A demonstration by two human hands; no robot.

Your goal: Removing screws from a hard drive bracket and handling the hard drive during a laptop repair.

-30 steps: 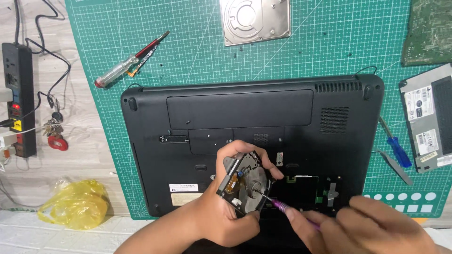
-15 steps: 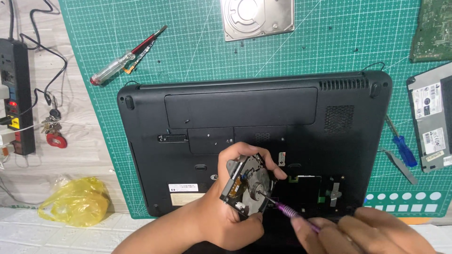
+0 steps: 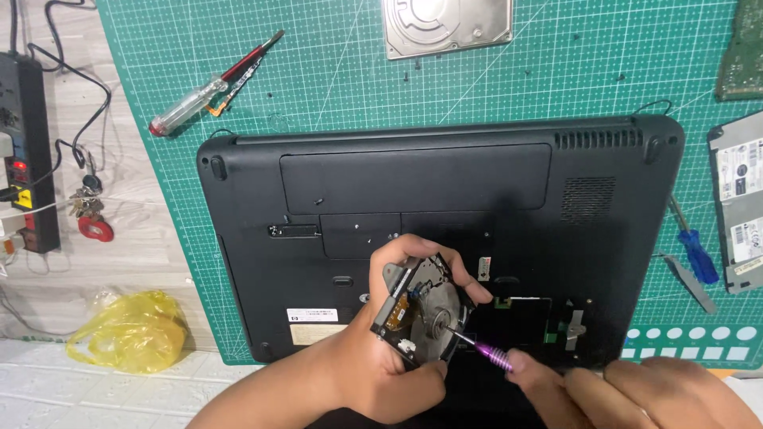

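Note:
My left hand (image 3: 380,361) grips an opened hard drive (image 3: 420,308), tilted up on its edge over the black upturned laptop (image 3: 445,206). Its shiny platter faces right. My right hand (image 3: 628,393) holds a small purple-handled screwdriver (image 3: 486,352), and the thin tip touches the centre hub of the platter. Both hands work above the laptop's near edge, beside an open bay (image 3: 524,318) in the base.
A green cutting mat (image 3: 334,71) lies under the laptop. On it are a red-handled screwdriver (image 3: 211,83), a silver drive cover (image 3: 447,24), a blue screwdriver (image 3: 693,246), a metal pry tool (image 3: 690,282), a circuit board (image 3: 743,56) and a drive (image 3: 739,199). Left: power strip (image 3: 28,143), keys (image 3: 87,210), yellow bag (image 3: 131,330).
The view has shifted slightly. My hands keep the same grip, and the screwdriver tip stays on the platter hub.

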